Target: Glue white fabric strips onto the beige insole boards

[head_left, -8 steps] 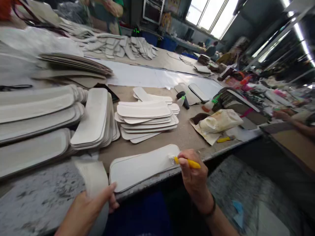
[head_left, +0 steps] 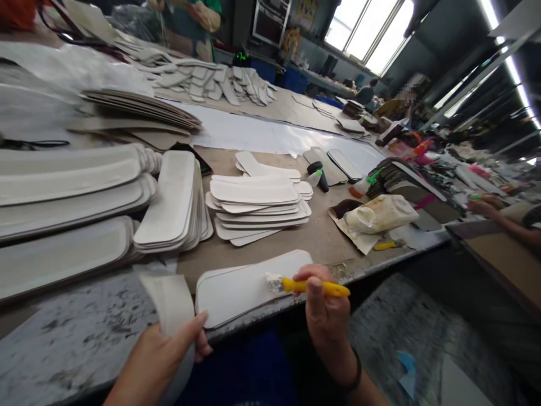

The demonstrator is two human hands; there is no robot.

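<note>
In my right hand (head_left: 327, 316) is a yellow-handled brush (head_left: 315, 287), gripped between thumb and fingers. Its bristles, loaded with white paste, touch the upper face of a white rounded panel (head_left: 240, 293) lying at the table's front edge. Another panel's edge shows beneath that one. My left hand (head_left: 167, 352) is closed around a pale, curved strip (head_left: 171, 301), which bends down over the edge. The left thumb tip presses the near left corner of the white panel; the other fingers curl below, partly hidden.
Stacks of white panels (head_left: 253, 190) stand behind, with more panels (head_left: 167, 197) to the left. A paste-crusted container (head_left: 380, 214) and another yellow-handled tool (head_left: 386, 246) lie to the right. A small bottle (head_left: 315, 177) stands farther back. A co-worker's hand (head_left: 486, 206) is at far right.
The brush has moved left across the white panel, and more of its handle and bristles shows. My left hand keeps its hold; the whole view has shifted slightly.
</note>
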